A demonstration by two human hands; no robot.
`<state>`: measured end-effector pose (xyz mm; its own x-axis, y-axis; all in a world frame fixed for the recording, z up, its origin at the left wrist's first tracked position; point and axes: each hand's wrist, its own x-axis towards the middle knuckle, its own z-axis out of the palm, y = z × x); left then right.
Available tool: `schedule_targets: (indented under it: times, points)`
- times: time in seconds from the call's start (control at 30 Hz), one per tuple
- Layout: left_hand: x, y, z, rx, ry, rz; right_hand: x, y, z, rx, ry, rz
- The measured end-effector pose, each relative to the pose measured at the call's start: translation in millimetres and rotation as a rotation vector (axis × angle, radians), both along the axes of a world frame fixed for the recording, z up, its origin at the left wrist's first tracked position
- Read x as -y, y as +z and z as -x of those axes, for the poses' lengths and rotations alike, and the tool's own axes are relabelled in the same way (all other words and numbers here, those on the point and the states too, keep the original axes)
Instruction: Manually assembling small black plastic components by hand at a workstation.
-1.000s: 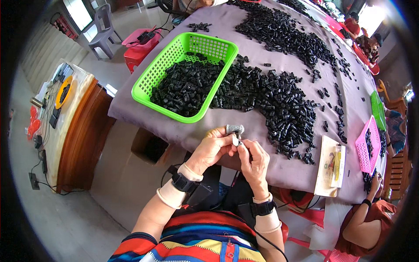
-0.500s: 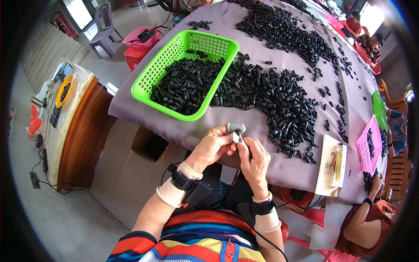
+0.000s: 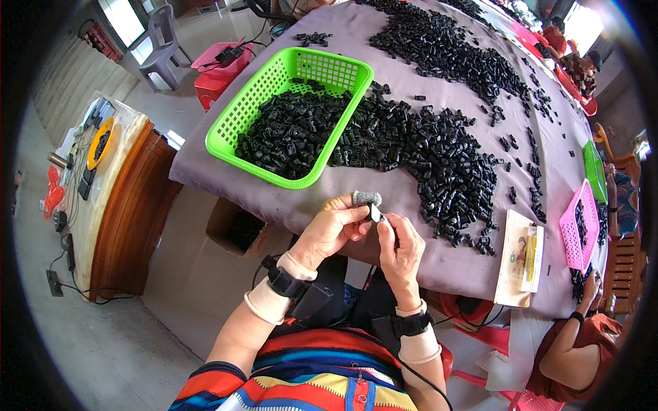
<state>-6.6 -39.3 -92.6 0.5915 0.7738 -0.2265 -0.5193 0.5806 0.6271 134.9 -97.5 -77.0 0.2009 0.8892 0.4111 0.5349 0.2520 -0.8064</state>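
Observation:
Just off the table's near edge, my left hand (image 3: 334, 229) is closed in a pinch, and one finger has a grey wrap (image 3: 367, 198) round its tip. A small black plastic part (image 3: 373, 207) shows at my left thumb and fingertips. Close by it is a small flat whitish piece (image 3: 376, 215); which hand holds that piece I cannot tell. My right hand (image 3: 400, 245) meets the left from the right side, thumb and fingers closed, and what they grip is too small to make out. Beyond the hands lies a big heap of similar black parts (image 3: 452, 164).
A bright green plastic basket (image 3: 301, 183) of black parts stands left of the heap on the grey tablecloth (image 3: 274, 205). To the right lie a booklet (image 3: 510, 267) and a pink basket (image 3: 572, 226). A cardboard box (image 3: 223, 236) sits below the table edge. Another person's hand (image 3: 591, 291) works at right.
My hands have shifted slightly, with the fingertips a little apart from before. More of the black part now shows by the left thumb, and the whitish piece has moved slightly right.

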Motion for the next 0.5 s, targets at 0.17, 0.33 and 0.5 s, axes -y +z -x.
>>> schedule_targets:
  times: [0.17, 0.33, 0.5]
  points:
    - [1.8, 5.8, -0.4, -0.021, 0.01, -0.009, 1.9, 0.6, -3.8, -0.037, 0.009, 0.013]
    - [2.4, 5.9, -0.7, 0.018, 0.03, -0.009, 2.0, 0.2, -2.7, -0.045, 0.002, 0.029]
    - [0.8, 4.1, 2.0, 0.068, 0.031, -0.024, 2.4, -0.1, -3.6, -0.069, -0.018, 0.052]
